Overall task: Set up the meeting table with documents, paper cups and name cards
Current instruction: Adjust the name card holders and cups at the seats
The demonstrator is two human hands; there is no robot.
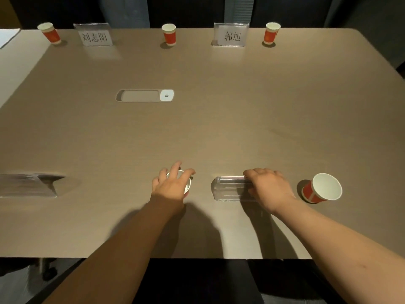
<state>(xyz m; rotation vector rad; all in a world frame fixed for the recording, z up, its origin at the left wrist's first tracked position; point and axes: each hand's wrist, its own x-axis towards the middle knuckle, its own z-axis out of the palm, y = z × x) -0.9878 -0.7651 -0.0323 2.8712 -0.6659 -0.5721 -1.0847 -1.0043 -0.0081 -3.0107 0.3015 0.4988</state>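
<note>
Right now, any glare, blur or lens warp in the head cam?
Head view: wide-angle warp bows the table edges; the near-left name card holder is smeared; dim light, soft shadows under both arms; glare washes the far-left name card; the hands are sharp.

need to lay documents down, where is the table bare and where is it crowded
Bare: the wide middle of the table, between the socket panel and the near row. Crowded: the near edge, where the left hand grips a cup, the right hand holds a card stand, beside another cup.
</note>
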